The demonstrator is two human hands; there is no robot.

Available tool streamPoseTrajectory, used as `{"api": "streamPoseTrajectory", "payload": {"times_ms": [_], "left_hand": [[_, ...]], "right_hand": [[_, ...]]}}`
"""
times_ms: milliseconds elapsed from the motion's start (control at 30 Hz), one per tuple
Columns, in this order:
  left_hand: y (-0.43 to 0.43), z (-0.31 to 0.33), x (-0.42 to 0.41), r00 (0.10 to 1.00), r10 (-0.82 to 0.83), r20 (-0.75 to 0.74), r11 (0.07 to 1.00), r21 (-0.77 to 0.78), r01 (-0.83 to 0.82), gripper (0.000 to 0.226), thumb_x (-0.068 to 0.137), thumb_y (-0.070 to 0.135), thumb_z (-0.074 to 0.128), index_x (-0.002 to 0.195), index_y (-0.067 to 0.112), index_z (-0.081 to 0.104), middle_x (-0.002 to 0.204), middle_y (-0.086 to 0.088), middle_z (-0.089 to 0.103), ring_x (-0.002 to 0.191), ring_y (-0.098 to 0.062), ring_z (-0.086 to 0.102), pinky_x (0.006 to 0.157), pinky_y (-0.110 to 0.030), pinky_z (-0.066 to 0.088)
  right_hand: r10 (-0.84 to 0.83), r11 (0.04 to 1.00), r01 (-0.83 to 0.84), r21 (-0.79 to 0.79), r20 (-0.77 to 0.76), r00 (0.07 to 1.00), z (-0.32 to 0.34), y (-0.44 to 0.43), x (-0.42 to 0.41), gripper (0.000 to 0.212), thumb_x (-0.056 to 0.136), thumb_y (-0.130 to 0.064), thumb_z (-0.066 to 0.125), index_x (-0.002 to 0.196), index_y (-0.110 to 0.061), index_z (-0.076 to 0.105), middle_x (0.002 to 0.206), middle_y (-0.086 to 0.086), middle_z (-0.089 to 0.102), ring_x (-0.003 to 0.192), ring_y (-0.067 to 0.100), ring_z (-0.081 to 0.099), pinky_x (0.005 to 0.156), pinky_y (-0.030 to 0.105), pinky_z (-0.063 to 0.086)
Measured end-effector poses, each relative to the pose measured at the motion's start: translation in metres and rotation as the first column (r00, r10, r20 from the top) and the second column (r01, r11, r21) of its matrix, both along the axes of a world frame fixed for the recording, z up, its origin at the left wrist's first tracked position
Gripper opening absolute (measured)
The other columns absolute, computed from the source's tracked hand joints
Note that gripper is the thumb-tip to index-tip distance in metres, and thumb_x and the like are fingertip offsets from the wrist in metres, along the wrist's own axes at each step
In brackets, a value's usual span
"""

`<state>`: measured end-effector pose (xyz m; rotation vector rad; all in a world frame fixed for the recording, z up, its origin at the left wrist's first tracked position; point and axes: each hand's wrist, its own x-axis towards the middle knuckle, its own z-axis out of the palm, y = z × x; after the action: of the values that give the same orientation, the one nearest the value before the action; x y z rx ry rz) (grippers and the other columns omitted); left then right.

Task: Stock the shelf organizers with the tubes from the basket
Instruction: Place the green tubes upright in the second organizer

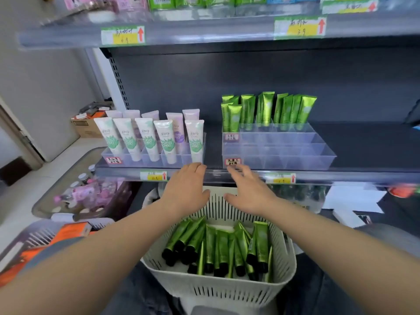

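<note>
The left hand point(185, 185), fingers together, and the right hand point(247, 192), fingers spread, reached over the far rim of the basket point(218, 289), holding nothing. The green tubes point(219, 248) lay heaped in the basket at 6 o'clock. The clear organizer point(295, 155) at 2 o'clock bore labels too blurred to read.

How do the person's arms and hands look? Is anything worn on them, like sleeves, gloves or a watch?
Nothing worn shows on them. The left forearm and the right forearm are bare, with no sleeve in view. The left hand and the right hand have no gloves, and no watch, ring or bracelet shows.
</note>
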<state>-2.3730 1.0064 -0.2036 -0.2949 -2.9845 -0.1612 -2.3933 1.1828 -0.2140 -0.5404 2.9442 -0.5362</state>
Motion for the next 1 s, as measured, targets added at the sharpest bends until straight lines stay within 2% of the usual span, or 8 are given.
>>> {"api": "streamPoseTrajectory", "payload": {"times_ms": [133, 400, 667, 867, 1000], "left_hand": [[-0.005, -0.034, 0.002, 0.996, 0.019, 0.086, 1.0, 0.005, -0.019, 0.062, 0.088, 0.036, 0.052, 0.141, 0.014, 0.031, 0.144, -0.003, 0.038, 0.132, -0.021, 0.035, 0.105, -0.035, 0.034], [-0.016, -0.093, -0.005, 0.976, 0.046, 0.214, 0.997, 0.054, -0.059, 0.052, 0.089, 0.034, 0.053, 0.134, 0.012, 0.042, 0.136, -0.004, 0.047, 0.127, -0.021, 0.042, 0.106, -0.032, 0.034], [-0.03, -0.139, -0.025, 0.926, 0.086, 0.367, 0.996, -0.017, -0.085, 0.047, 0.087, 0.011, 0.047, 0.134, 0.011, 0.043, 0.133, -0.006, 0.05, 0.123, -0.023, 0.046, 0.104, -0.036, 0.04], [-0.038, -0.171, -0.044, 0.882, 0.13, 0.453, 0.99, -0.016, -0.137, 0.037, 0.091, 0.015, 0.046, 0.127, 0.011, 0.048, 0.125, -0.007, 0.053, 0.116, -0.025, 0.049, 0.099, -0.039, 0.044], [-0.033, -0.189, -0.059, 0.861, 0.134, 0.49, 0.985, 0.03, -0.17, 0.026, 0.09, 0.02, 0.048, 0.114, 0.012, 0.055, 0.112, -0.006, 0.056, 0.105, -0.023, 0.053, 0.093, -0.036, 0.046]], "right_hand": [[-0.002, 1.0, 0.002, -0.004, 0.066, 0.998, -0.027, -0.003, 0.003, 0.078, 0.086, -0.043, 0.057, 0.148, -0.022, 0.015, 0.154, 0.001, 0.013, 0.141, 0.024, 0.019, 0.114, 0.04, 0.025], [-0.002, 1.0, 0.0, 0.007, 0.219, 0.976, -0.079, -0.002, -0.002, 0.074, 0.085, -0.043, 0.057, 0.147, -0.02, 0.023, 0.152, 0.003, 0.02, 0.139, 0.024, 0.025, 0.114, 0.039, 0.025], [-0.016, 0.998, -0.007, 0.065, 0.354, 0.935, -0.127, -0.003, -0.019, 0.066, 0.085, -0.044, 0.055, 0.141, -0.018, 0.032, 0.139, 0.003, 0.034, 0.124, 0.023, 0.041, 0.102, 0.039, 0.041], [-0.027, 0.996, -0.012, 0.089, 0.426, 0.904, -0.161, -0.006, -0.037, 0.068, 0.087, -0.044, 0.055, 0.143, -0.017, 0.028, 0.141, 0.004, 0.033, 0.128, 0.023, 0.037, 0.103, 0.039, 0.039], [-0.035, 0.996, -0.008, 0.087, 0.485, 0.874, -0.181, -0.011, -0.049, 0.07, 0.087, -0.04, 0.058, 0.145, -0.018, 0.026, 0.145, 0.004, 0.029, 0.132, 0.024, 0.033, 0.105, 0.039, 0.038]]}}
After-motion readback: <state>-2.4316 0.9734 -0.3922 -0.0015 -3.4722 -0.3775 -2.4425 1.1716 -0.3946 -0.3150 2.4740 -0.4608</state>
